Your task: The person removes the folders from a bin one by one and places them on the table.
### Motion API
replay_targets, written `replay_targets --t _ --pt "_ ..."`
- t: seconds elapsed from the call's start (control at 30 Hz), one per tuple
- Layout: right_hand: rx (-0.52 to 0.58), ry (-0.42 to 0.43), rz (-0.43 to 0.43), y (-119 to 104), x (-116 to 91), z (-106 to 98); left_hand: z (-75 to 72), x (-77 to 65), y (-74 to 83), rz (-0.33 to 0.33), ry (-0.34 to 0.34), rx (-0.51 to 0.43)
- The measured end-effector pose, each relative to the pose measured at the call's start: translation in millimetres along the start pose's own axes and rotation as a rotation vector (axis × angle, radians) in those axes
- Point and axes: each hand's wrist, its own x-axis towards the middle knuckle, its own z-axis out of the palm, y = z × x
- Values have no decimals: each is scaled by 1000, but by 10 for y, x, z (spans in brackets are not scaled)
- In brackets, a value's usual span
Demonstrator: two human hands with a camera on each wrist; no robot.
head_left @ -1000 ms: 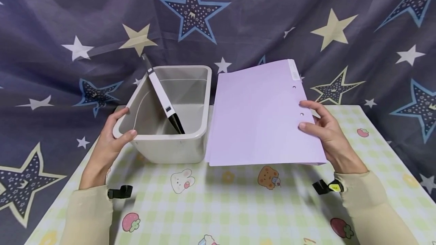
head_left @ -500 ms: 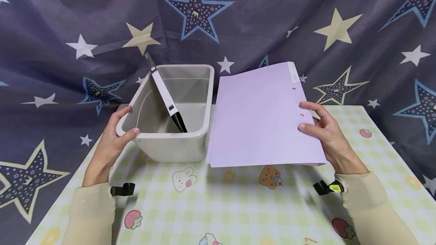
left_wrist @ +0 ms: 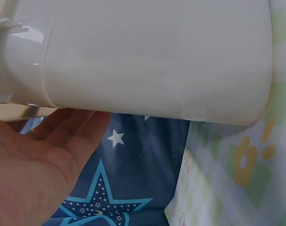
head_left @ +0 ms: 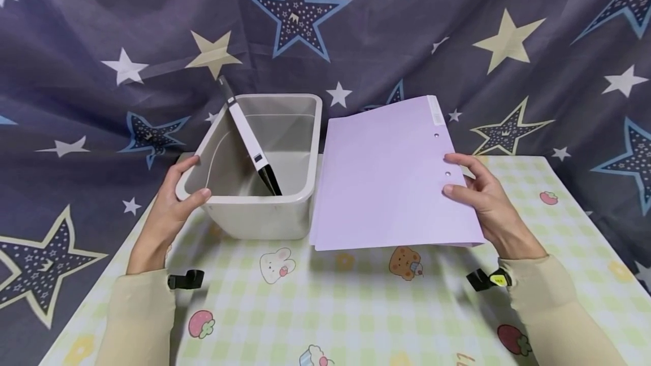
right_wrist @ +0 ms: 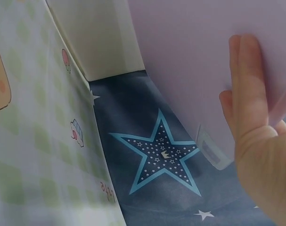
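The lilac folder (head_left: 386, 179) is sitting outside the bin (head_left: 269, 219), tilting just beside its wall, and whether the two are touching is staying unclear from here. The right hand (head_left: 490, 202) is gripping the folder's outer edge, thumb and index finger lying on the upper face near two small studs (head_left: 447, 173), other fingers supporting from behind, with a pale label (head_left: 435, 110) showing at the far corner. Over at the bin, the left hand (head_left: 170, 208) is holding the near corner, thumb hooking over the rim, fingers lying along the outer wall. So, judging by the layout, one piece is already in: a slim white-and-black item (head_left: 245, 131) is leaning inside, its top poking out above the rim and its lower end hiding behind the front wall. The folder is the piece remaining outside. What is standing between it and the interior is the bin's nearest side wall, while that slanting item is crossing part of the opening. Underneath, a checked tablecloth (head_left: 285, 309) is carrying the bin, and behind everything a starry curtain (head_left: 356, 27) is hanging.
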Motion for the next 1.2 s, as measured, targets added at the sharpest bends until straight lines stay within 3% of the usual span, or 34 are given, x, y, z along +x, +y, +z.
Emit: replay_targets --t 1.2 --pt "-41 29 97 196 41 -42 9 -17 -2 -11 -4 -7"
